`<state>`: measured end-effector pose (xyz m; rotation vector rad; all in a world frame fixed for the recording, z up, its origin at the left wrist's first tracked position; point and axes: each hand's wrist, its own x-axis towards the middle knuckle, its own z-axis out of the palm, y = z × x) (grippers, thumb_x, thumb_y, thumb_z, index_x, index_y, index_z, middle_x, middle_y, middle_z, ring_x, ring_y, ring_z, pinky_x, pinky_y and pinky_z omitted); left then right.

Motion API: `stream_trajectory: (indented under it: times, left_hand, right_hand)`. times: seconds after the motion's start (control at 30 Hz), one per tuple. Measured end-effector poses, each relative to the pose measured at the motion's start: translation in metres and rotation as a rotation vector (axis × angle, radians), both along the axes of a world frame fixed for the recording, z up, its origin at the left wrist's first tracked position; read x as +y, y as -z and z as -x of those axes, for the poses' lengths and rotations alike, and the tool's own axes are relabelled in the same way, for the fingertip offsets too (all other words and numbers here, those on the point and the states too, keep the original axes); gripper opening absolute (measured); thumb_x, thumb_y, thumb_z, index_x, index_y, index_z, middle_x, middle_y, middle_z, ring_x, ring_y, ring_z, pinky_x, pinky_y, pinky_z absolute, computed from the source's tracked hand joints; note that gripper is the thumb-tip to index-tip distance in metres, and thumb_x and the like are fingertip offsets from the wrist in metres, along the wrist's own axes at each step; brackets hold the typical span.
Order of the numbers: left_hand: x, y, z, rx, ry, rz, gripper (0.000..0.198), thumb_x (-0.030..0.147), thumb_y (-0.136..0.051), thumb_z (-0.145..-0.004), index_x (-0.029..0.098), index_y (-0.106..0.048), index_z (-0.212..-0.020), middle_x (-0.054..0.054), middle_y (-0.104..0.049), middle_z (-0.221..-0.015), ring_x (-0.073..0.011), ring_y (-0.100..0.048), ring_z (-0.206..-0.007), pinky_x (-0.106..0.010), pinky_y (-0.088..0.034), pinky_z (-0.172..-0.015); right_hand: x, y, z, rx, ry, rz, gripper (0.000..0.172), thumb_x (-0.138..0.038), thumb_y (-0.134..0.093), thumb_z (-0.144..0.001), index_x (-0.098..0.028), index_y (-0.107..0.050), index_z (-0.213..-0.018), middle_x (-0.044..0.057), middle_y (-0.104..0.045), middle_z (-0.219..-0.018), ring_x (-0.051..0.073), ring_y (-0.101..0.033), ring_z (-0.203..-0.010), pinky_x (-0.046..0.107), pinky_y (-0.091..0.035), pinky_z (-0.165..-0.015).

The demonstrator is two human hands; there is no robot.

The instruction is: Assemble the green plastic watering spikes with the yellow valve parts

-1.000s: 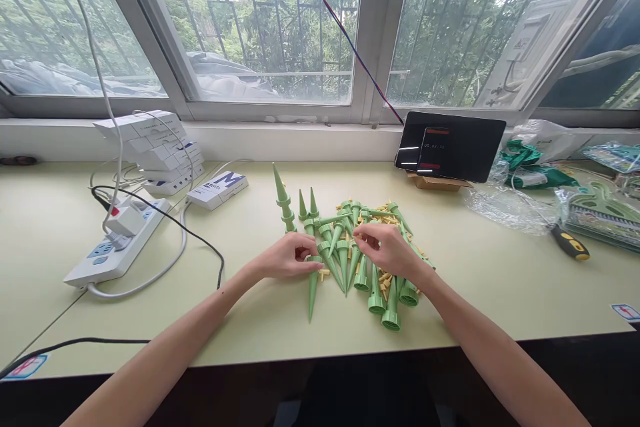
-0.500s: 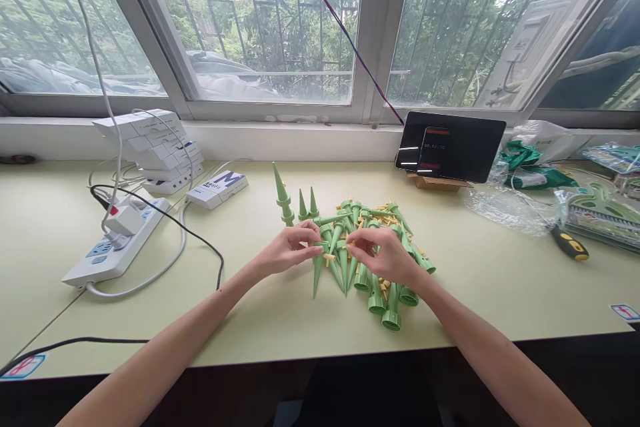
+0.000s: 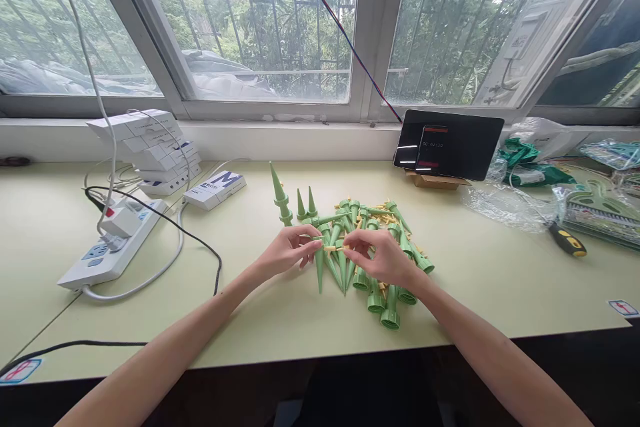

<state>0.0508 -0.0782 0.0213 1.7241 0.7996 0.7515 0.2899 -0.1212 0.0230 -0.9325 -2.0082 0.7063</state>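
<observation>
My left hand (image 3: pixel 289 251) is closed, thumb and fingers pinching a green plant watering spike (image 3: pixel 319 272) near its top, its tip pointing down. A small yellow valve (image 3: pixel 330 249) shows at the spike's upper end; whether it is fixed there, I cannot tell. Close by on the right, my right hand (image 3: pixel 383 255) pinches a small yellow piece (image 3: pixel 346 247), mostly covered by the fingertips. Under and behind both hands lies a heap of green spikes (image 3: pixel 391 312) mixed with loose yellow valves (image 3: pixel 384 219). Left of the heap, a few spikes (image 3: pixel 279 190) stand point up.
White boxes (image 3: pixel 160 147) are stacked at the back left, with one box (image 3: pixel 216 189) lying apart. A power strip (image 3: pixel 113 240) with cables lies at left. A tablet (image 3: pixel 450 143) leans at the back. Plastic bags (image 3: pixel 537 173) and a yellow-black handle (image 3: pixel 569 240) lie right.
My hands have come closer together. The spike in my left hand has swung slightly right and up, and its yellow valve now sits nearer my right fingertips. The view has shifted slightly.
</observation>
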Motion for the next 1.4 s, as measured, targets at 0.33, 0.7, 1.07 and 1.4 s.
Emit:
stream_trajectory:
  times: [0.33,0.7,1.07,1.4]
  left_hand:
    - [-0.001,0.003,-0.001,-0.004,0.009,-0.002,0.026,0.039,-0.061,-0.089,0.013,-0.062,-0.087,-0.001,-0.059,-0.070,-0.0084,-0.053,-0.052,-0.022,-0.045,-0.049]
    - [-0.002,0.003,-0.003,-0.046,0.016,-0.005,0.027,0.038,-0.062,-0.089,0.012,-0.065,-0.082,-0.003,-0.060,-0.079,-0.0073,-0.053,-0.052,-0.022,-0.045,-0.048]
    - [-0.003,0.004,-0.004,-0.064,0.009,-0.010,0.027,0.038,-0.065,-0.087,0.012,-0.067,-0.080,-0.005,-0.059,-0.092,-0.0049,-0.053,-0.051,-0.021,-0.046,-0.049]
    - [-0.002,0.012,-0.003,-0.095,0.036,0.021,0.021,0.032,-0.072,-0.082,0.014,-0.067,-0.091,-0.005,-0.055,-0.104,-0.0053,-0.058,-0.053,-0.022,-0.050,-0.050]
  right_hand:
    - [0.002,0.002,-0.001,-0.014,-0.002,-0.010,0.006,-0.021,-0.060,-0.090,-0.017,-0.064,-0.090,0.000,-0.065,-0.071,0.010,-0.052,-0.057,0.022,-0.045,-0.055]
    - [0.005,0.006,0.000,-0.014,0.001,0.012,0.005,-0.022,-0.063,-0.090,-0.017,-0.065,-0.091,0.001,-0.068,-0.076,0.010,-0.054,-0.058,0.023,-0.047,-0.058]
    - [0.005,0.008,0.000,-0.027,0.008,0.021,0.004,-0.021,-0.065,-0.089,-0.018,-0.066,-0.088,0.000,-0.067,-0.074,0.011,-0.055,-0.059,0.023,-0.046,-0.058]
    - [0.006,0.008,0.000,-0.046,0.018,-0.002,0.006,-0.023,-0.065,-0.089,-0.018,-0.066,-0.087,0.000,-0.067,-0.073,0.011,-0.054,-0.059,0.023,-0.046,-0.059]
